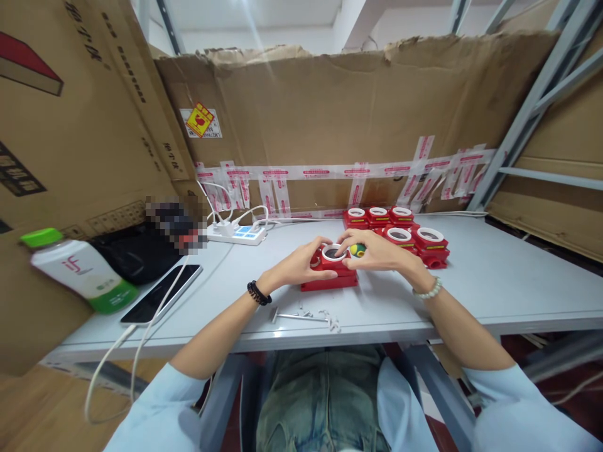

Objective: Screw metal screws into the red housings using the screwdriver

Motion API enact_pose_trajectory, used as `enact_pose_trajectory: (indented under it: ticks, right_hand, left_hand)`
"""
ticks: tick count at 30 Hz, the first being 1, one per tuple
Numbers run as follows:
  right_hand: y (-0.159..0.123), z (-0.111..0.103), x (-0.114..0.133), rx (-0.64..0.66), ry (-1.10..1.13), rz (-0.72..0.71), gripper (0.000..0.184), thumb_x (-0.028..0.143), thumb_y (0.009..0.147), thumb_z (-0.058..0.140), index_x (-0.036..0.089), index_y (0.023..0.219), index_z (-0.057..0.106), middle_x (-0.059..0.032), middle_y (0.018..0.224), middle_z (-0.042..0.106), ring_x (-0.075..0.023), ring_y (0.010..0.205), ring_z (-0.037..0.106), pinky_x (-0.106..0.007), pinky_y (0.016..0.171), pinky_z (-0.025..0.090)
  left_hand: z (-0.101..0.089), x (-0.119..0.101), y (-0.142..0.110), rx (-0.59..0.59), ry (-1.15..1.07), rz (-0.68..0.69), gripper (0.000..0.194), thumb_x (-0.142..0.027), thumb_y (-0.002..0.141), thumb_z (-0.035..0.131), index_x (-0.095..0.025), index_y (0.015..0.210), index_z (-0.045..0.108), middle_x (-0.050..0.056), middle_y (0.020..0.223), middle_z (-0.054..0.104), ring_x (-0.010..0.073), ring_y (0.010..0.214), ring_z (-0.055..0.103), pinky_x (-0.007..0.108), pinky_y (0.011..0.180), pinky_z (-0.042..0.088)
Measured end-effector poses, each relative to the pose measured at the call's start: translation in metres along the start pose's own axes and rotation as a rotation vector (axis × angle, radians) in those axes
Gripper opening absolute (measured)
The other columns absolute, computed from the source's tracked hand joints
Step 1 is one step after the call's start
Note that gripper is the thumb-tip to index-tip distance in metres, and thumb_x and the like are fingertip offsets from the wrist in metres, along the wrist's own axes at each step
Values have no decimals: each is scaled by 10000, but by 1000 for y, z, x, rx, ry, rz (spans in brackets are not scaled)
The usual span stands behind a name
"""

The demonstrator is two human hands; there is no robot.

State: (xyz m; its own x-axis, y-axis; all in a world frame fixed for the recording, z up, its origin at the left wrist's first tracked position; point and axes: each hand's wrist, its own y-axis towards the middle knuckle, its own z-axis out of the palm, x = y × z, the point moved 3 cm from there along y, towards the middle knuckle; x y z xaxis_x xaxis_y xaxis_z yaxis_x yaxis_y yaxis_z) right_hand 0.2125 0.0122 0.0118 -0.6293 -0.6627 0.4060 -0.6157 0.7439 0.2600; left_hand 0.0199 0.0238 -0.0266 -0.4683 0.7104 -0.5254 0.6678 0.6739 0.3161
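A red box-shaped housing with a white ring point(333, 253) round a dark window stands on the table in front of me. My left hand point(306, 262) grips its left side, thumb along the front and fingers behind. From the right, my right hand point(377, 250) reaches over, its fingertips at the ring and window. Tucked in that hand is a yellow-and-green screwdriver handle point(357, 250); its shaft is hidden. Closer to the table edge lie a metal T-handle wrench point(301, 317), several small screws point(307, 313) and some small pale pieces point(333, 321).
Several similar red housings point(431, 248) stand behind and right of my hands. A white power strip point(240, 233) with cables sits at the back left. Further left are a phone point(162, 295), a black bag point(132, 251) and a green-capped bottle point(80, 270). Cardboard point(330, 113) walls the back.
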Motion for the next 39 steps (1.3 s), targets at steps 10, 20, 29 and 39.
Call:
enact_pose_trajectory:
  ticks: [10, 20, 29, 39]
  right_hand:
    - [0, 0, 0, 10, 39, -4, 257, 277, 757, 646, 232, 985, 754, -39, 1146, 650, -184, 920, 629, -305, 828, 474]
    - [1, 1, -1, 25, 38, -27, 238, 286, 752, 667, 207, 961, 751, -53, 1127, 661, -196, 934, 636, -299, 828, 476]
    - [1, -2, -3, 85, 68, -10, 279, 385, 769, 696, 204, 970, 764, -79, 1181, 687, -238, 1009, 651, -337, 904, 478]
    - [2, -1, -8, 61, 90, 14, 629, 392, 720, 764, 194, 1269, 530, -96, 1244, 657, -243, 1114, 624, -378, 951, 468]
  left_hand:
    - [-2, -6, 1, 15, 24, 13, 648, -555, 800, 656, -200, 1299, 445, 67, 1032, 640, 193, 803, 593, 312, 748, 480]
    - [-1, -3, 5, 87, 84, -6, 690, -553, 788, 662, -202, 1329, 417, 58, 965, 613, 198, 776, 566, 327, 755, 463]
    - [3, -3, 6, 89, 86, -25, 609, -540, 756, 691, -203, 1188, 426, 151, 1313, 573, 236, 871, 619, 388, 814, 482]
    - [7, -3, 4, 85, 104, -74, 697, -592, 740, 687, -202, 1236, 392, 125, 1165, 625, 271, 885, 638, 385, 775, 491]
